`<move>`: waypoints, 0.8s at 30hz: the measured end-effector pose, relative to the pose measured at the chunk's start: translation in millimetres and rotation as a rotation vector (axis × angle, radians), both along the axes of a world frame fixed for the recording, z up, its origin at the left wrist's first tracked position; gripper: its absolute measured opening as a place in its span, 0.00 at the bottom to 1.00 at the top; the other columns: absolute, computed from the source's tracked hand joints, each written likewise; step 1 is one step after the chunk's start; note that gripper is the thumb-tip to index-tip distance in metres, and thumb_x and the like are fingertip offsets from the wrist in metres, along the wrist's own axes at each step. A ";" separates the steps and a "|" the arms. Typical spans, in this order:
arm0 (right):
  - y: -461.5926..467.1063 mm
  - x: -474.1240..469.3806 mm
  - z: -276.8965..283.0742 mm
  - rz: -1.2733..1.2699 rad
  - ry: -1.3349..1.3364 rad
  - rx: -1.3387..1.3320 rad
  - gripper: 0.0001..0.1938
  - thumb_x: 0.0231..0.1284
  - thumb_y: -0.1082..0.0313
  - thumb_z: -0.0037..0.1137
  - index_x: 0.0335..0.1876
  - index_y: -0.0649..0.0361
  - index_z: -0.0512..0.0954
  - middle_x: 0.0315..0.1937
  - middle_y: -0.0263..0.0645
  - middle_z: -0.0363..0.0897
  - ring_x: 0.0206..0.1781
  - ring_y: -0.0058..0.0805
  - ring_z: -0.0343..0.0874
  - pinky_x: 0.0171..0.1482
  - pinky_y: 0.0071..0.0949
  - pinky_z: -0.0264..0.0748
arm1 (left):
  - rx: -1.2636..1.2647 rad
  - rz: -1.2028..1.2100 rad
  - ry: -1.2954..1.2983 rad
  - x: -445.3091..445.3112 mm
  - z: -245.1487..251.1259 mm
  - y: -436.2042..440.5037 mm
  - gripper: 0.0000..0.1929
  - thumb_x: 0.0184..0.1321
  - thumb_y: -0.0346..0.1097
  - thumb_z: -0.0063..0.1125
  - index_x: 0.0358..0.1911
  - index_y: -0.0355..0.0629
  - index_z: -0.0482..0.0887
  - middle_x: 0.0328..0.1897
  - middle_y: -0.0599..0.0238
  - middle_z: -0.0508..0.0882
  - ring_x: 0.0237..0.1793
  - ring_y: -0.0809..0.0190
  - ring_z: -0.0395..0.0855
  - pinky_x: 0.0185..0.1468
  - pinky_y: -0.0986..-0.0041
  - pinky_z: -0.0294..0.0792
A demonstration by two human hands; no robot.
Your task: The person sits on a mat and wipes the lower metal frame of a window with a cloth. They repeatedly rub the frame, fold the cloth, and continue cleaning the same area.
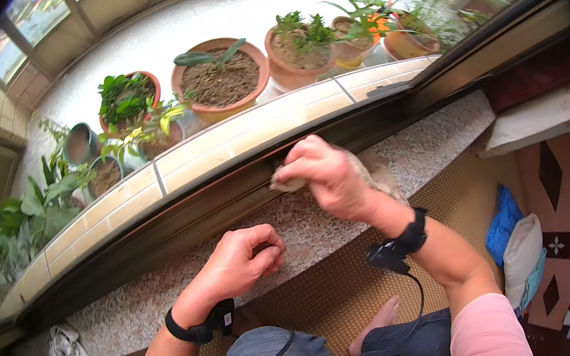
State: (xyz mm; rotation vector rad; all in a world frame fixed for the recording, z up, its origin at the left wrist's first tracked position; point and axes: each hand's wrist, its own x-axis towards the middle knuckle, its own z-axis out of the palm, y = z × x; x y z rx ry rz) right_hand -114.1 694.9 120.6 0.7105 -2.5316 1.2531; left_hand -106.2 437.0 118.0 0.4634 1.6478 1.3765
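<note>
My right hand [326,174] grips a damp-looking beige cloth [288,182] at the sliding-window track [222,198]. One bunched end pokes out past the fingertips toward the grooves, and the rest hangs behind the hand over the granite windowsill [423,143]. My left hand [242,261] is loosely curled above the sill's front part, with nothing visible in it. Whether it touches the stone I cannot tell. Black straps with small devices circle both wrists, and a cable runs from the right one.
Beyond the track stands a tiled ledge [245,134] with several potted plants behind it, among them a wide terracotta pot [261,90]. A crumpled grey-white rag [69,348] hangs over the sill's left end. A blue bag [502,223] and a white cushion-like bundle [521,259] lie at right.
</note>
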 end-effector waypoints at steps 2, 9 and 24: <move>15.3 -2.0 11.1 -0.004 0.031 0.015 0.16 0.53 0.85 0.53 0.44 0.60 0.86 0.41 0.42 0.83 0.49 0.45 0.81 0.54 0.39 0.79 | -0.035 -0.042 -0.025 -1.2 3.7 -2.5 0.05 0.75 0.27 0.56 0.44 0.34 0.85 0.36 0.66 0.90 0.36 0.71 0.87 0.42 0.75 0.82; 23.9 15.9 16.4 -0.085 0.084 0.566 0.13 0.54 0.75 0.60 0.47 0.59 0.82 0.47 0.45 0.78 0.53 0.48 0.77 0.57 0.47 0.75 | -0.165 0.110 -0.040 3.0 34.1 -23.1 0.05 0.75 0.27 0.57 0.44 0.34 0.85 0.35 0.65 0.89 0.36 0.70 0.88 0.41 0.76 0.83; -39.8 -6.3 -3.8 0.155 0.084 0.553 0.06 0.54 0.73 0.60 0.38 0.58 0.80 0.42 0.41 0.79 0.51 0.42 0.81 0.46 0.44 0.82 | -0.565 0.468 -0.028 39.0 176.4 -95.4 0.05 0.75 0.29 0.58 0.42 0.36 0.85 0.34 0.64 0.91 0.32 0.71 0.89 0.38 0.77 0.82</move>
